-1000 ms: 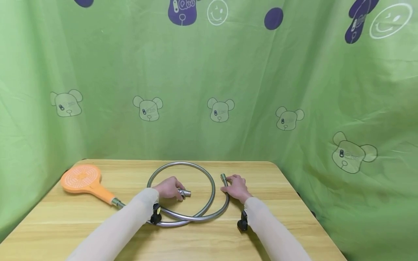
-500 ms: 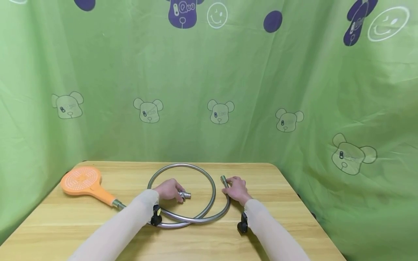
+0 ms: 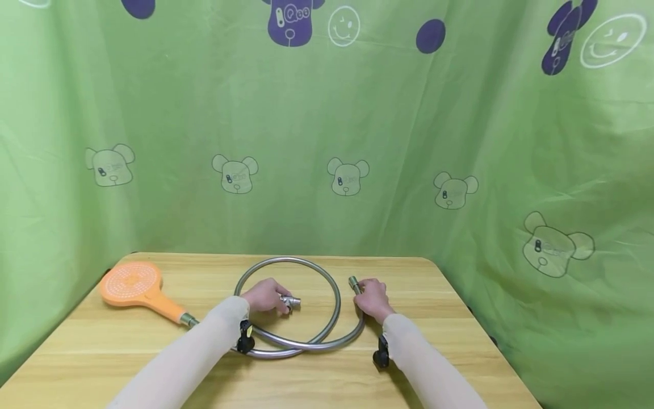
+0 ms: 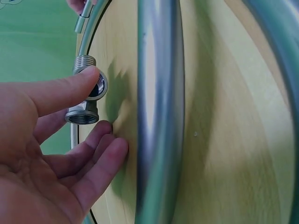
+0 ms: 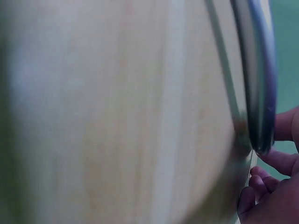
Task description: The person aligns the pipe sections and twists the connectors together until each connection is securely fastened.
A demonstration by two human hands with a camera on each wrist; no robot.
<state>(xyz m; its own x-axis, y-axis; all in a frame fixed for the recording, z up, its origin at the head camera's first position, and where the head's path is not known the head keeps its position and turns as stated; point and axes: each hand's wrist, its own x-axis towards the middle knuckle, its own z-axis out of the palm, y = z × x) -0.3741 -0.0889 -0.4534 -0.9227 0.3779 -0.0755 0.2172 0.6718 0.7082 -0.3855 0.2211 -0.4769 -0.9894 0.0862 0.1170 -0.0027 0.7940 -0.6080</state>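
My left hand pinches a small chrome tee fitting between thumb and fingers, inside the hose loop. In the left wrist view the fitting shows a threaded end pointing away and an open round port near the thumb; the other fingers are loosely bent beneath it. With its fingertips, my right hand grips a silvery shower hose just below its metal end nut. The right wrist view shows the hose running down into those fingers. An orange shower head lies at the left, joined to the hose's other end.
The hose lies looped and crossing itself on the wooden table. My left sleeve covers part of it near the shower head. A green printed curtain hangs behind the table and along both sides.
The right fingers have closed in around the hose below its end nut. The left hand's tee fitting has tilted slightly upward. The head view has shifted a little.
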